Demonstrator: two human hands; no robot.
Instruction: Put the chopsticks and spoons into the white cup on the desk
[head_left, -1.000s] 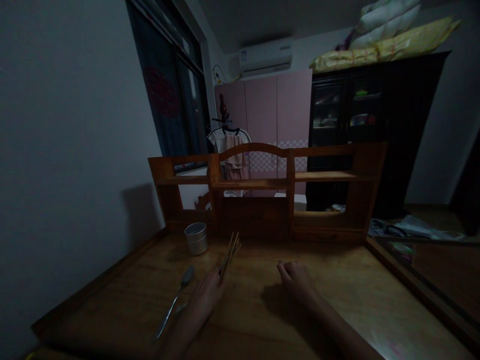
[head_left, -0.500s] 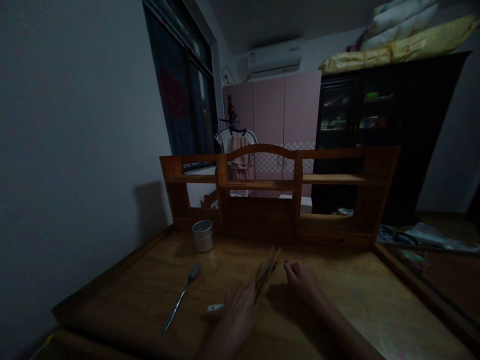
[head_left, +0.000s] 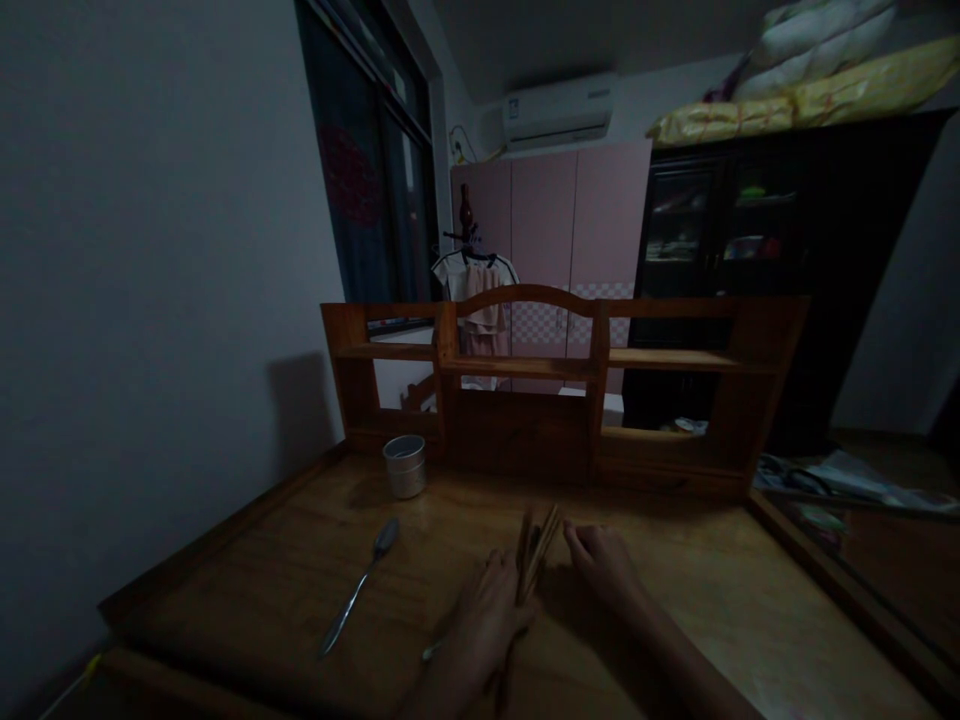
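I see my left hand (head_left: 491,610) closed around a bundle of chopsticks (head_left: 534,548) on the counter (head_left: 675,590), right of the spoon (head_left: 358,588); my right hand (head_left: 604,562), fingers curled, touches their tips.

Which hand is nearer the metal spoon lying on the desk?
Left. The left hand, gripping a bundle of chopsticks, sits just right of the spoon; the right hand rests farther right, beyond the chopsticks.
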